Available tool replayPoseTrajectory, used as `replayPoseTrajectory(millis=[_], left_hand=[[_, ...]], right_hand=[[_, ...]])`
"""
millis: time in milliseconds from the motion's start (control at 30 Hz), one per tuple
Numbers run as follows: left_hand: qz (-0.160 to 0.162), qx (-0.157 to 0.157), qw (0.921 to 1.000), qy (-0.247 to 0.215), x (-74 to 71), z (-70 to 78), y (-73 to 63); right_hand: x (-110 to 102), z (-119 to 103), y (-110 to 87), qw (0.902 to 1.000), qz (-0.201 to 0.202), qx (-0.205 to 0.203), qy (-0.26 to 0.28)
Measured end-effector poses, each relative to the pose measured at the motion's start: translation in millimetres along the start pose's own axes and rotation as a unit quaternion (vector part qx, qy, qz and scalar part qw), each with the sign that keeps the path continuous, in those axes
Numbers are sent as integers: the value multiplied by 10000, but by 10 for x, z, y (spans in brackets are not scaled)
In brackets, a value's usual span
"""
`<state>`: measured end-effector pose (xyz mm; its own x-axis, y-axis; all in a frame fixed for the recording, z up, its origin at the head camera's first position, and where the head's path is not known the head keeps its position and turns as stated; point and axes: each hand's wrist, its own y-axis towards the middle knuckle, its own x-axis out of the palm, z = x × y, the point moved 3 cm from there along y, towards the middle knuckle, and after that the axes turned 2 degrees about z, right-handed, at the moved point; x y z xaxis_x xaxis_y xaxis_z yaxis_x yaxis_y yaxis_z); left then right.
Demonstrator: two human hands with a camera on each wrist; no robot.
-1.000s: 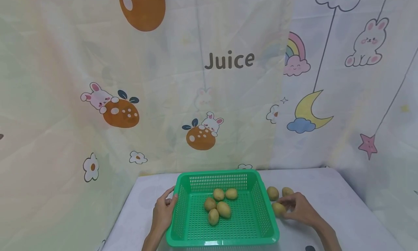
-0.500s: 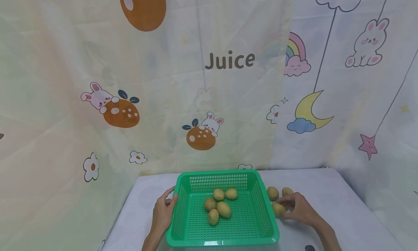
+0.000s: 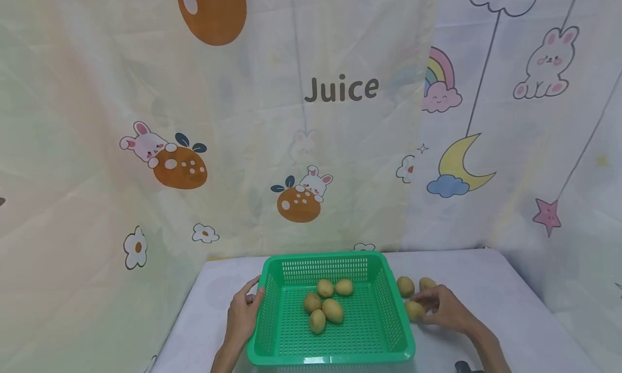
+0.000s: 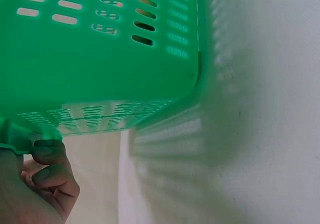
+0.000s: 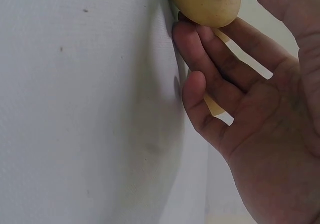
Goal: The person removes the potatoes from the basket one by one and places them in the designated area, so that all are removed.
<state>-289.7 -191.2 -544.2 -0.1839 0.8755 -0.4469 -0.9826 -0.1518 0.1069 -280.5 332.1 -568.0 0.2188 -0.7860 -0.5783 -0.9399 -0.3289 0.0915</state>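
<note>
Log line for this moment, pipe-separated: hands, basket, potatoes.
left hand: grips green basket | right hand: holds potato | in basket: five potatoes | beside basket: two more potatoes

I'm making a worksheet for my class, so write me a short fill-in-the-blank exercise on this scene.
The rectangular green plastic basket holds ____ oval tan potatoes.
Outside it are ____ more, counting the one in the person's right hand.
The person's left hand grips the rim of the ____.
Dark lettering on the pale cloth backdrop reads "____".

Missing words: five; three; basket; Juice.
</note>
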Motion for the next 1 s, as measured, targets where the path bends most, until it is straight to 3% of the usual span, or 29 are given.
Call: replayPoseTrajectory(millis=[433,1000], left_hand=[[-12,17,10000,-30,-2,2,-3],[53,27,10000,-2,-2,6,-5]], right_hand=[[-38,-44,-1,9996,-117,113,-241],[-65,-122,5,9972,205,-39,-723]])
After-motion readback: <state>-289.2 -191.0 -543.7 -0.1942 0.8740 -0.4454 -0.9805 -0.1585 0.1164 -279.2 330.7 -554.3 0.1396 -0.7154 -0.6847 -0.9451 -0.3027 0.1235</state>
